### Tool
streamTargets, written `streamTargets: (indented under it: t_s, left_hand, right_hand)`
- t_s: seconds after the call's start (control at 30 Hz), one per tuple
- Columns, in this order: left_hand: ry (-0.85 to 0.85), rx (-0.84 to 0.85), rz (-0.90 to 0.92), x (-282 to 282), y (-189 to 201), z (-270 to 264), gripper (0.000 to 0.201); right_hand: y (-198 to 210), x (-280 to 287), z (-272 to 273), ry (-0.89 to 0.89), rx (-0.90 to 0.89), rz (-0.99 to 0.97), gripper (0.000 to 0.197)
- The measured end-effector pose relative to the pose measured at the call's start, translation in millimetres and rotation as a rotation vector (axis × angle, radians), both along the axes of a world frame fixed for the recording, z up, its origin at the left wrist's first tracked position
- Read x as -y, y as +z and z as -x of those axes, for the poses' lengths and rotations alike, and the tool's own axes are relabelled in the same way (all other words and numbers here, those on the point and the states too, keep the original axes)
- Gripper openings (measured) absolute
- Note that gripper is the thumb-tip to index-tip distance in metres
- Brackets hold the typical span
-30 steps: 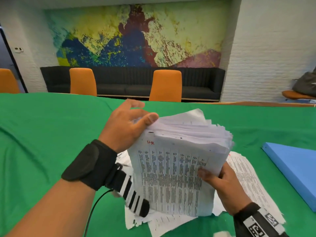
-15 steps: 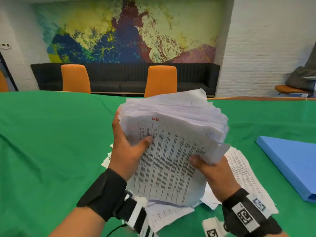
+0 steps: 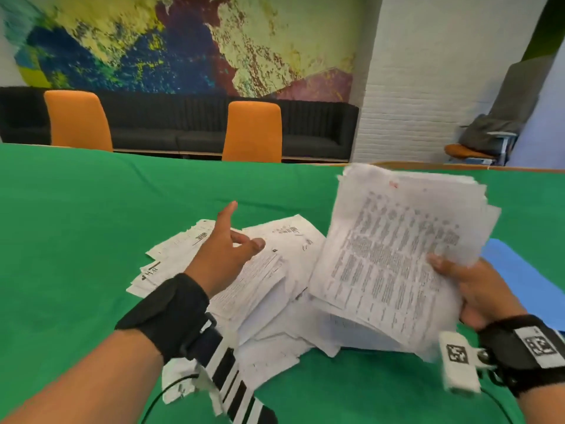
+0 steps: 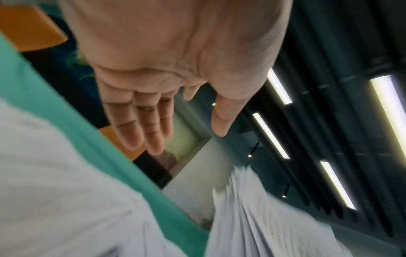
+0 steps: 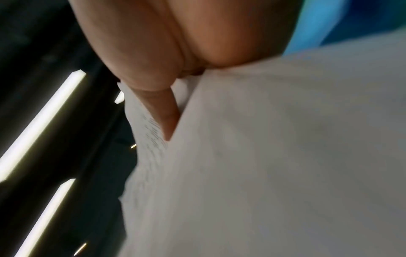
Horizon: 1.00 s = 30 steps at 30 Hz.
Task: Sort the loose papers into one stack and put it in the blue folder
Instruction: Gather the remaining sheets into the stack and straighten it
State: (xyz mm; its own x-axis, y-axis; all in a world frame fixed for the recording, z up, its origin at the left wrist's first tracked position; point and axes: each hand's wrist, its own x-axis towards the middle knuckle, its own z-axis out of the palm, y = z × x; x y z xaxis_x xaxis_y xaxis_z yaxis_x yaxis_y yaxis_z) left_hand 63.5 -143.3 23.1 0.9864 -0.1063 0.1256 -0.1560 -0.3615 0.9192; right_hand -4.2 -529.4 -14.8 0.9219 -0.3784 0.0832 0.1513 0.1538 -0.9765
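My right hand [image 3: 458,280] grips a thick stack of printed papers [image 3: 394,255] by its right edge and holds it tilted above the table. In the right wrist view its thumb lies on the printed top sheet and the stack of papers [image 5: 274,165] fills the frame. My left hand [image 3: 226,249] is empty, its fingers straight, above the loose papers [image 3: 275,286] spread on the green cloth. The left hand [image 4: 173,111] shows an open palm in the left wrist view. The blue folder [image 3: 519,276] lies flat at the right, partly hidden behind the stack and my right hand.
A green cloth [image 3: 76,240] covers the table. Two orange chairs [image 3: 250,130] stand at its far edge before a black sofa [image 3: 305,127]. More green cloth stretches to the left of the papers.
My left hand has let go of the stack and now hovers open over the loose papers. My right hand has carried the stack to the right, toward the folder.
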Motion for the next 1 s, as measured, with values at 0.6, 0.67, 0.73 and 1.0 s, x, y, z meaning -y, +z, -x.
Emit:
streamTargets:
  t_s: [0.6, 0.67, 0.73, 1.0]
  left_hand:
    - [-0.048, -0.180, -0.960, -2, -68, -56, 0.046]
    - [-0.064, -0.145, -0.918, -16, -58, -46, 0.046]
    - [-0.122, -0.020, -0.898, -28, -45, -25, 0.046]
    - [-0.557, 0.097, -1.038, -40, -48, 93, 0.060]
  right_hand:
    - [-76, 81, 32, -0.014, -0.366, -0.003, 0.036]
    - [-74, 79, 33, -0.015, -0.354, -0.032, 0.040]
    - [-67, 75, 32, -0.023, -0.318, -0.063, 0.040]
    - [13, 1, 6, 0.145, -0.150, -0.136, 0.042]
